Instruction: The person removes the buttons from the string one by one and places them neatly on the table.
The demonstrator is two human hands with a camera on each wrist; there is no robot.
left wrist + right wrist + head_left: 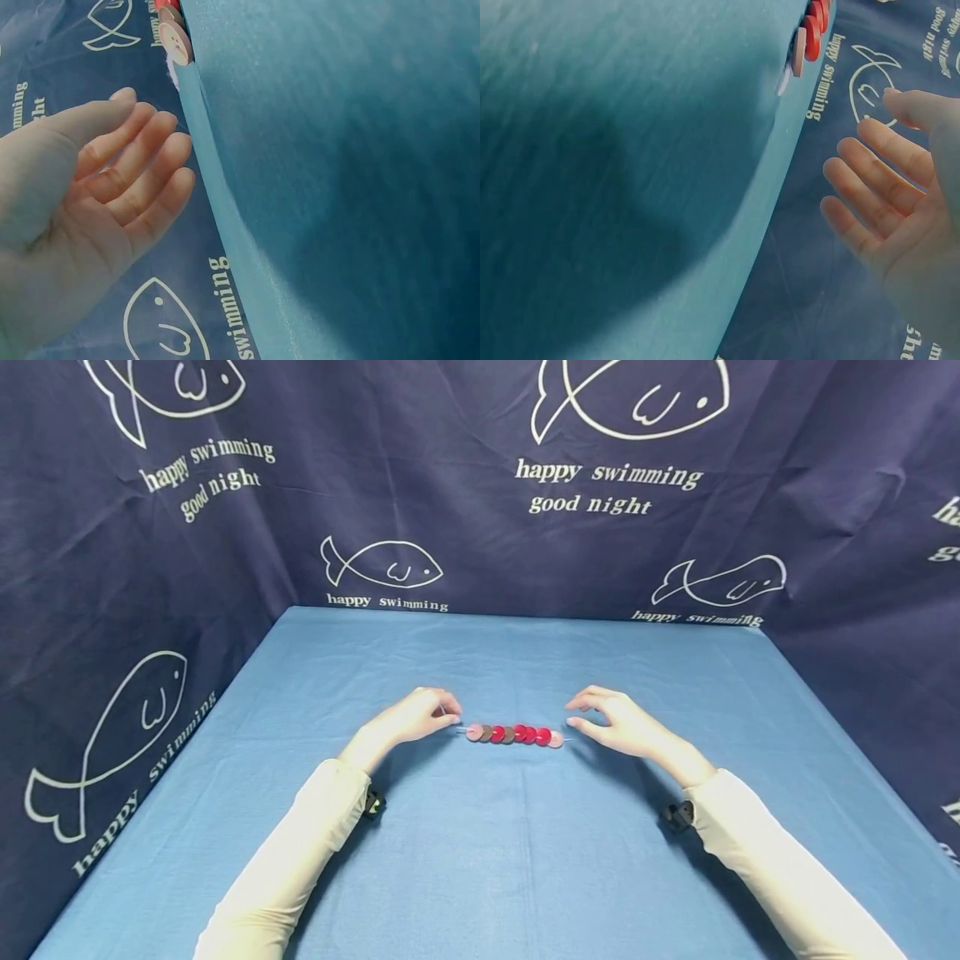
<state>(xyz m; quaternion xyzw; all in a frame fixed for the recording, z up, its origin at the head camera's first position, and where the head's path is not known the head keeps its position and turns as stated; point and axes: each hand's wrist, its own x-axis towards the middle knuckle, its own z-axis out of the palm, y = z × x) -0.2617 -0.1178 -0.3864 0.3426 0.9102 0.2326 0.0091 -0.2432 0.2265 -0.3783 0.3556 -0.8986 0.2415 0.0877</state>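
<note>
A string of red, brown and pink buttons (514,734) lay on the blue tablecloth (480,860) between two released hands. The left hand (411,719) hovered just off one end, the right hand (617,722) just off the other, fingers relaxed, holding nothing.

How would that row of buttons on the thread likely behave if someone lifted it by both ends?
The row of buttons would probably sag, since only a thin thread joins them. It looks light: small flat discs. Lying flat on the blue cloth, it seems unlikely to roll, though buttons may slide along the thread.
</note>
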